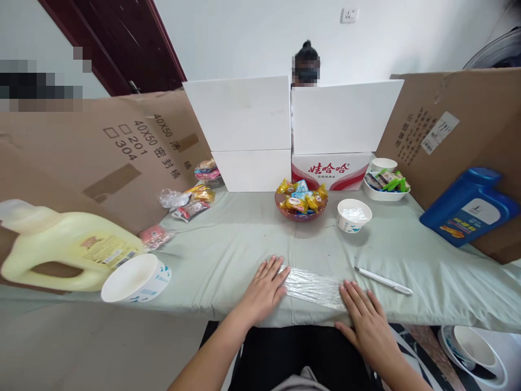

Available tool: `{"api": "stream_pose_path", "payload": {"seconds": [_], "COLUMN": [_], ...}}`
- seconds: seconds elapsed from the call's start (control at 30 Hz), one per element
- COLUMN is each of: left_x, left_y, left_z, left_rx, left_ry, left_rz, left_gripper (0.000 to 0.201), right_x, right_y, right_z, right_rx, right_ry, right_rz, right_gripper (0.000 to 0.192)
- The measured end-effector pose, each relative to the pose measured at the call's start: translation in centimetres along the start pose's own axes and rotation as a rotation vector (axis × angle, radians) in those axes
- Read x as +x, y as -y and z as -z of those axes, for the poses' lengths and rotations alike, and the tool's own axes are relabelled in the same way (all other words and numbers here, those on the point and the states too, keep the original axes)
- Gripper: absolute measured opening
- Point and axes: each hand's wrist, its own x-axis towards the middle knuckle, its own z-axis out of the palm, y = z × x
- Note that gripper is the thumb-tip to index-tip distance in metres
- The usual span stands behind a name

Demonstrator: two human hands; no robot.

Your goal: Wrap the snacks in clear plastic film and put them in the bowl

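A clear, wrinkled strip of plastic film (312,287) lies flat near the front edge of the table, between my two hands. On its left end rests my left hand (265,287), palm down with the fingers stretched out. My right hand (365,313) lies flat at the film's right end, fingers extended and fingertips touching it. Just right of my right hand is a white pen (385,281). Beyond the film stand a reddish bowl of yellow- and blue-wrapped candies (301,215) and a white paper bowl (353,218) with something clear and crinkled inside.
At the left are a yellow liquid jug (77,244), a tilted paper bowl (136,278) and small packets (191,209). To the right lean a blue bottle (468,206) and a tray of wrapped snacks (386,187). White panels (252,117) and cardboard (480,146) border the table; a person (306,65) is behind.
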Motion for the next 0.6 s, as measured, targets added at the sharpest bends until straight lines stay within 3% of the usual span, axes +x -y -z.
{"api": "stream_pose_path", "payload": {"seconds": [0.1,0.2,0.3,0.43,0.6], "left_x": [1.4,3.0,4.1,4.2,2.8], "left_y": [0.6,0.0,-1.8,-4.4,-6.0], "left_z": [0.7,1.2,1.2,0.6,1.1], "left_rx": [0.035,0.075,0.019,-0.157,-0.242], "left_ry": [-0.031,-0.183,-0.254,-0.189,-0.098], "left_rz": [0.046,0.217,0.320,0.132,-0.090], "left_gripper": [0.047,0.050,0.025,0.015,0.045], "right_x": [-1.2,-1.6,-1.5,-1.2,0.7], "right_y": [-0.1,-0.1,0.4,1.2,2.5], "right_z": [0.9,1.6,2.5,4.0,6.8], "right_rx": [0.059,0.145,0.193,0.209,0.395], "right_ry": [-0.020,-0.062,-0.139,-0.173,0.048], "right_rz": [0.014,0.013,0.020,0.148,0.413], "right_gripper": [0.042,0.041,0.036,0.030,0.023]}}
